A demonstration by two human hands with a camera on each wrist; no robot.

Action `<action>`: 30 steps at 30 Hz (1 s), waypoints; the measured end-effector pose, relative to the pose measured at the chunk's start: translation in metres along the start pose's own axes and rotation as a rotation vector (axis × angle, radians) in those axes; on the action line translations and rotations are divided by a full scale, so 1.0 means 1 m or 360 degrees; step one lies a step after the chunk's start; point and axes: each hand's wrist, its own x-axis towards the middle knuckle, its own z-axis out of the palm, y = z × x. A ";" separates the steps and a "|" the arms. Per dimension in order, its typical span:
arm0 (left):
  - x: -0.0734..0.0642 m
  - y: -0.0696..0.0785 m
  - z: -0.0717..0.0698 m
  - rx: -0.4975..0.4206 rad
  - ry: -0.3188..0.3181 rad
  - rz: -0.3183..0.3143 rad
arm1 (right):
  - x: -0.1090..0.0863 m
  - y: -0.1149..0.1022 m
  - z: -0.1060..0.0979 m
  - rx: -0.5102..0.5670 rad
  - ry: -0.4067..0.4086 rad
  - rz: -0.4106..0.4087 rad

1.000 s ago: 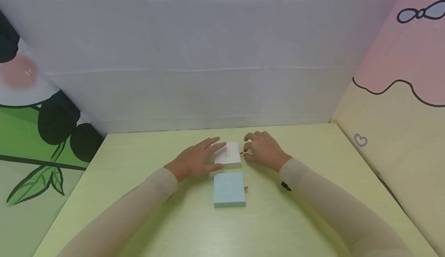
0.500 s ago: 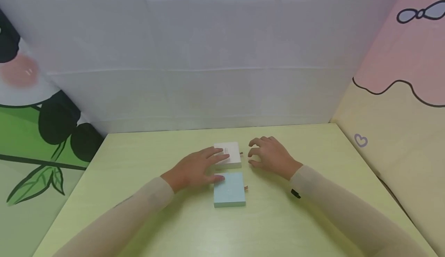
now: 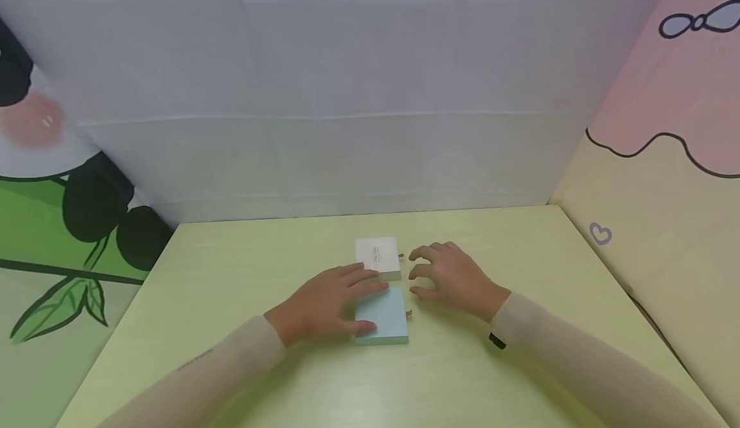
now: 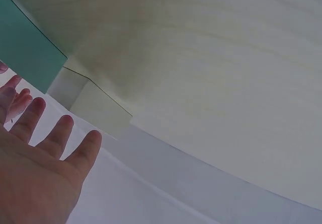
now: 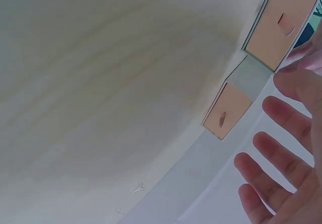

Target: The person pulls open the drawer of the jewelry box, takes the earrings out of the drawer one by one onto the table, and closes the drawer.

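A light blue box (image 3: 393,315) lies flat on the table, nearest the person, and a white box (image 3: 380,251) with small print sits just beyond it. My left hand (image 3: 324,303) is spread over the blue box's left part, fingers extended and thumb near its front. To the right of both boxes, my right hand (image 3: 457,281) hovers with fingers bent loosely and nothing in them. From the right wrist, the blue box's orange end face (image 5: 266,32) and the white box's end face (image 5: 236,105) each show a small ribbon tab.
The pale yellow table (image 3: 243,241) meets a white cloth backdrop (image 3: 358,158) at its far edge. Printed panels flank it: a green and black one (image 3: 75,222) at left, a pink and cream one (image 3: 665,222) at right.
My left hand has come back from the white box to over the blue one. The right hand has left the white box's tab and shifted right and toward the person. Both boxes stayed put.
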 end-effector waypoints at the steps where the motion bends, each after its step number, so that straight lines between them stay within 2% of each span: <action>1: -0.002 0.001 0.001 0.0003 0.0000 0.0004 | -0.001 -0.002 0.000 0.0007 -0.0005 -0.0005; 8: -0.009 0.006 0.008 0.0100 0.0007 0.0056 | -0.008 -0.012 0.000 0.0044 -0.0029 -0.0031; 15: -0.009 0.007 0.011 0.0192 0.0019 0.0082 | -0.015 -0.017 0.004 0.0099 -0.0096 -0.0016; 24: -0.013 0.012 0.009 0.0239 0.0080 0.0097 | -0.018 -0.025 0.005 0.0093 -0.0074 -0.0155; 30: -0.014 0.013 0.010 0.0238 0.0075 0.0079 | -0.018 -0.028 0.007 0.0111 -0.0077 -0.0163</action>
